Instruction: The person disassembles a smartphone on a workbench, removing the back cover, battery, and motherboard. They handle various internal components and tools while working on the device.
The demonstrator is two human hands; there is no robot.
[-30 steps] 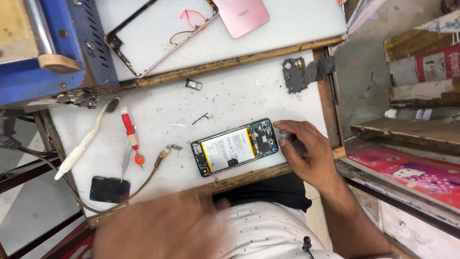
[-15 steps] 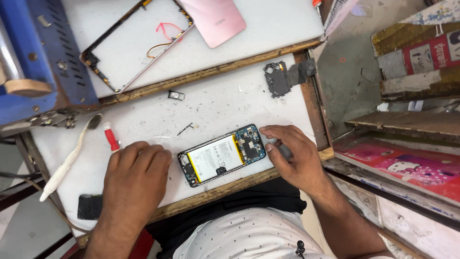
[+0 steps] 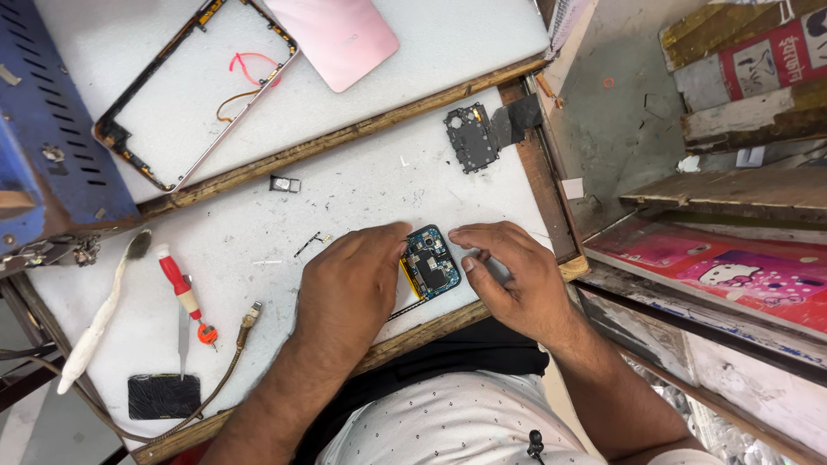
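**White desk, opened phone under both hands**

White desk (image 3: pixel 258 232) carries your opened phone (image 3: pixel 431 263) near its front edge. Your left hand (image 3: pixel 349 284) lies flat over its body, clasping nothing; your right hand (image 3: pixel 508 267) rests fingertips beside the exposed circuit board. A red screwdriver (image 3: pixel 181 288) lies apart.

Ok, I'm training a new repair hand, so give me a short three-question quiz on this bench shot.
1. True or false: the left hand lies over most of the opened phone.
2. What lies nearest the red-handled screwdriver? A) pink back cover B) white brush C) black shield plate
3. Which hand touches the phone's exposed circuit-board end from the table-edge side?

Key: 1 true; 2 B; 3 the right hand.
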